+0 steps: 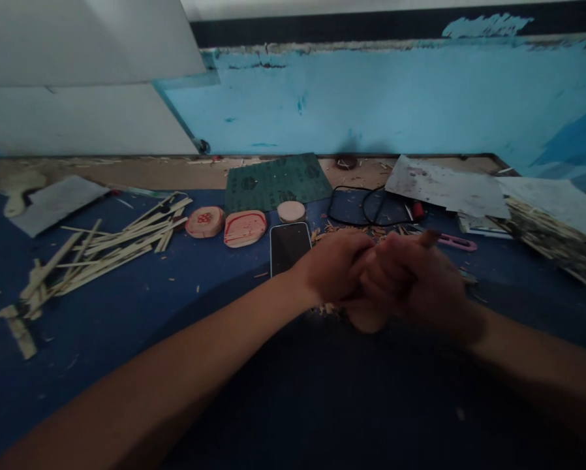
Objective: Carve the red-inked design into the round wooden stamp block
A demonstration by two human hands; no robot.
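My left hand (335, 266) and my right hand (415, 277) meet over the middle of the blue work surface (126, 326), both with fingers curled shut. Between and under them sits a pale rounded wooden piece (366, 318), mostly hidden by the fingers. Wood shavings (328, 308) lie just beneath the hands. A dark phone (289, 247) lies flat right beyond my left hand.
A heap of thin wooden sticks (107, 248) lies at the left. Two wooden discs with red marks (205, 222) (245, 228) and a small round disc (292, 211) lie by a green sandpaper sheet (277, 181). A black cable (366, 207), a pink cutter (457, 243) and papers (444, 186) lie at right.
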